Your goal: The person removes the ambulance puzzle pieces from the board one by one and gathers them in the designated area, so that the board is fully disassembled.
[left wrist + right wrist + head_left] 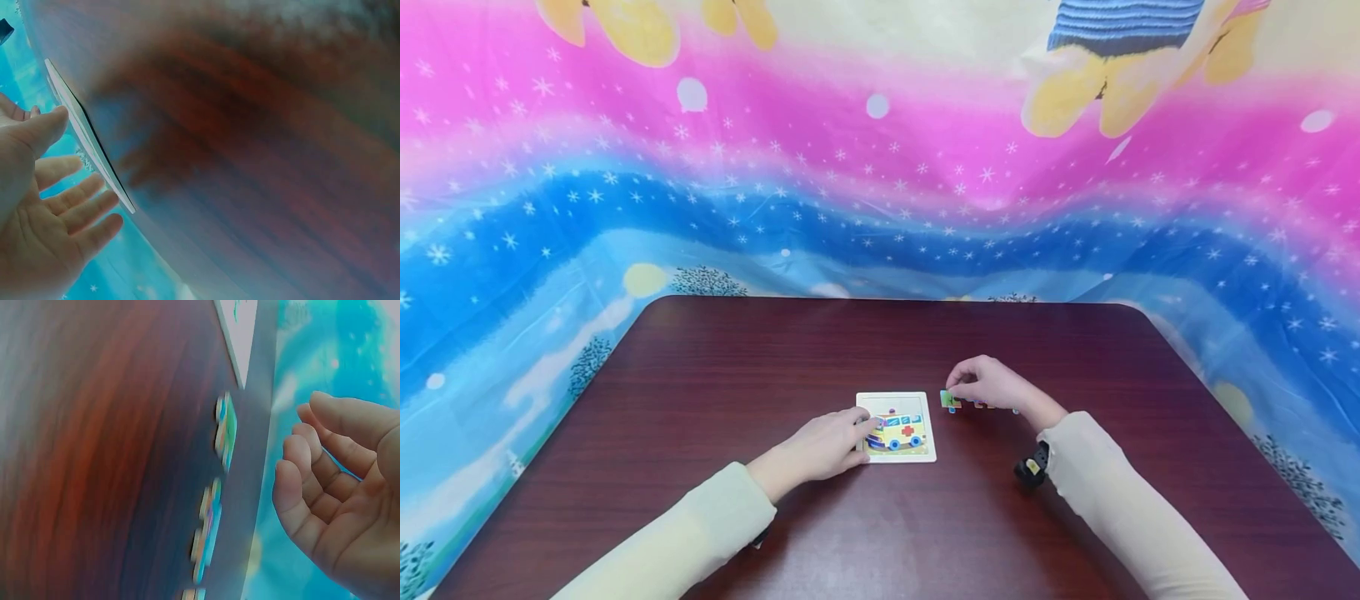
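A square jigsaw board [896,459] with a pale frame and a yellow ambulance picture lies flat on the table. My left hand [823,443] rests at its left side, fingers over the edge and thumb near the lower corner. In the left wrist view those fingers are spread and relaxed beside the board [87,134]. Right of the board, my right hand [992,383] hovers over loose jigsaw pieces, its fingertips near a green piece [949,400]. The right wrist view has its fingers loosely bent with nothing between them, above the green piece [230,425] and a multicoloured piece [211,528].
Another piece [195,594] shows at the bottom of the right wrist view. The dark red wooden table [775,350] has rounded far corners. A printed cloth [880,192] hangs behind it. A black wrist device [1032,467] sits below the right cuff.
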`<state>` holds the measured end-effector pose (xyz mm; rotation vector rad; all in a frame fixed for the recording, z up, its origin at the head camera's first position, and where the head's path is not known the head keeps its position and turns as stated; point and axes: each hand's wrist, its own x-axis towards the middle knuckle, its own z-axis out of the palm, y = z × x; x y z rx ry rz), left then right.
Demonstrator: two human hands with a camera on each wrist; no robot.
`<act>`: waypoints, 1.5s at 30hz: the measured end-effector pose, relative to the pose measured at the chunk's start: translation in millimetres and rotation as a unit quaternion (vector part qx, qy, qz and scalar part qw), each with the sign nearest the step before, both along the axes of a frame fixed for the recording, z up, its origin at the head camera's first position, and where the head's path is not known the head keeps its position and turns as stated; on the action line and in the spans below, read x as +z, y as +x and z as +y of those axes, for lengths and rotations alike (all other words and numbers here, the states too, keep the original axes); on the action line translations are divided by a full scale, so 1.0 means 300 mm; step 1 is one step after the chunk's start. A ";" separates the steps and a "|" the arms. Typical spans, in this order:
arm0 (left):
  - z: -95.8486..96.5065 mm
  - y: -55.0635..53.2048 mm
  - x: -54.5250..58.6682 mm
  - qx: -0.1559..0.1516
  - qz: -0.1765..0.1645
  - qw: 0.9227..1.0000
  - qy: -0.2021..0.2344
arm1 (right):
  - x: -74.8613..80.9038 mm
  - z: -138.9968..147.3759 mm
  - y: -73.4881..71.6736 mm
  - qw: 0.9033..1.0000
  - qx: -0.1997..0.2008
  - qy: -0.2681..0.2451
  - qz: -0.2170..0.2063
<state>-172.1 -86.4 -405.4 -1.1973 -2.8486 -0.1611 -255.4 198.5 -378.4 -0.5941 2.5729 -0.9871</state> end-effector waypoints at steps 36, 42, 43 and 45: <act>0.022 -0.051 0.003 0.126 -0.086 0.987 -0.047 | -0.074 -0.328 0.072 0.993 0.090 0.053 0.048; 0.021 -0.051 0.002 0.126 -0.084 0.987 -0.043 | -0.075 -0.335 0.069 0.994 0.083 0.064 0.042; 0.021 -0.051 0.001 0.127 -0.085 0.987 -0.043 | -0.074 -0.336 0.068 0.994 0.082 0.064 0.039; 0.021 -0.052 0.002 0.128 -0.088 0.987 -0.042 | -0.074 -0.338 0.066 0.994 0.083 0.061 0.036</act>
